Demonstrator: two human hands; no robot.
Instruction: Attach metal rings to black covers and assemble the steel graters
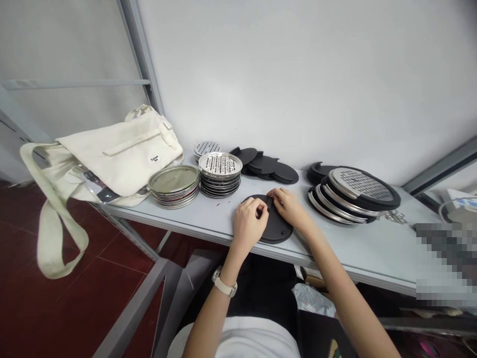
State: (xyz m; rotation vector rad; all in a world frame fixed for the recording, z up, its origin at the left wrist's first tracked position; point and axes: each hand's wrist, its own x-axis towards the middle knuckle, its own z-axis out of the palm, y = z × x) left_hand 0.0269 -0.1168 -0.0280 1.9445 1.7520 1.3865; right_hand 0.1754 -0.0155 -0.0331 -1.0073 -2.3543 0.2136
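Observation:
A round black disc (pixel 274 229) lies flat on the shelf in front of me, with a raised block (pixel 269 201) toward its far rim and a small knob near its front right. My left hand (pixel 250 219) rests over the disc's left side, fingers curled and thumb close to the index finger; whatever is between them is hidden. From the right, my right hand (pixel 286 205) reaches to the far rim, its fingers closed at the raised block. Behind the hands, more black discs (pixel 265 164) overlap against the wall.
Left of the hands stand a stack of perforated metal grater discs (pixel 220 166) and a stack of plain metal discs (pixel 174 180). A cream bag (pixel 126 149) hangs over the shelf's left end. Graters in black rims (pixel 359 186) are piled at right. The grey shelf (pixel 208 219) has metal posts.

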